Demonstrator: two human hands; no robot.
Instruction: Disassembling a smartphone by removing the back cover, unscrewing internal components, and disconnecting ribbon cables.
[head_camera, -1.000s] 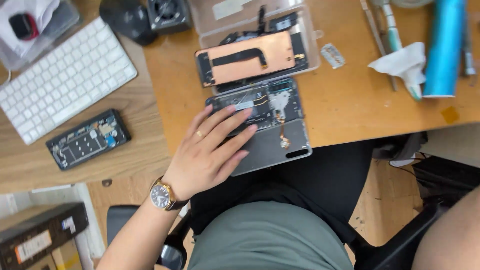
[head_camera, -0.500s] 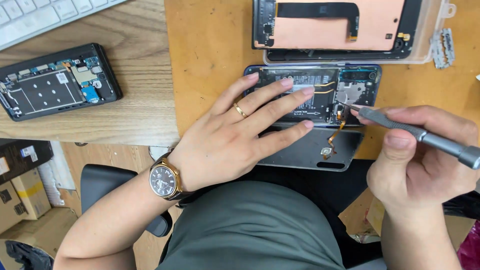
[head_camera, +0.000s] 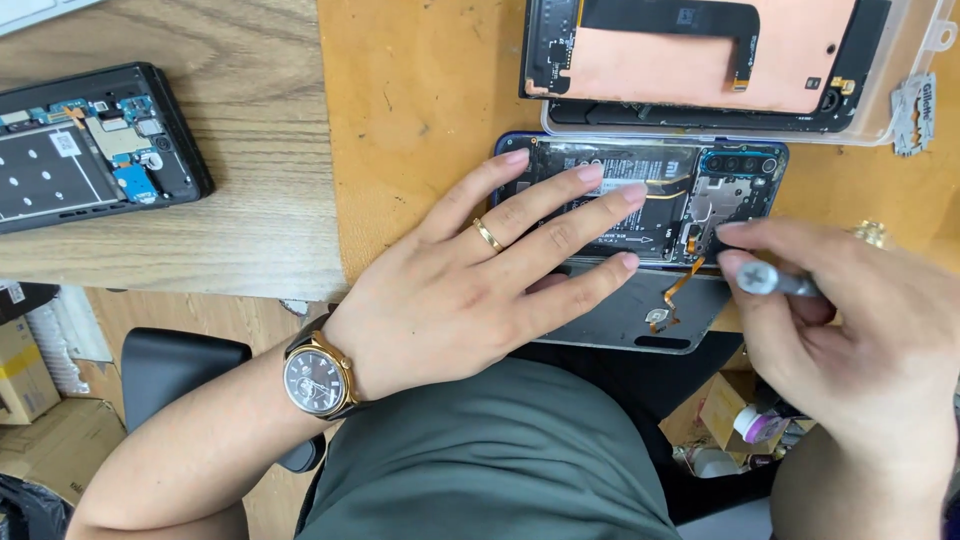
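1. Screwdriver (head_camera: 775, 280): grey, slim metal shaft, pinched between thumb and fingers of the right hand (head_camera: 850, 330); its end faces the camera and its tip is hidden behind the fingers, over the board end of the opened phone.
2. Left hand (head_camera: 470, 290): grasping nothing, laid flat with fingers spread, pressing on the opened phone; gold ring on one finger, wristwatch (head_camera: 318, 378) with dark dial and gold case on the wrist.
3. Opened phone (head_camera: 650, 200): back removed, battery and circuit board exposed, lying at the near edge of the orange mat (head_camera: 420, 120), directly under both hands.
4. Back cover (head_camera: 630, 315): grey, lying just below the phone, joined to it by a thin orange ribbon cable (head_camera: 672, 300).
5. Clear plastic tray (head_camera: 900, 100): beyond the phone, holding a screen assembly (head_camera: 700, 55) with its copper-coloured back upward.
6. Second dismantled phone (head_camera: 90, 145): black, well apart to the left on the wooden desk (head_camera: 240, 230).
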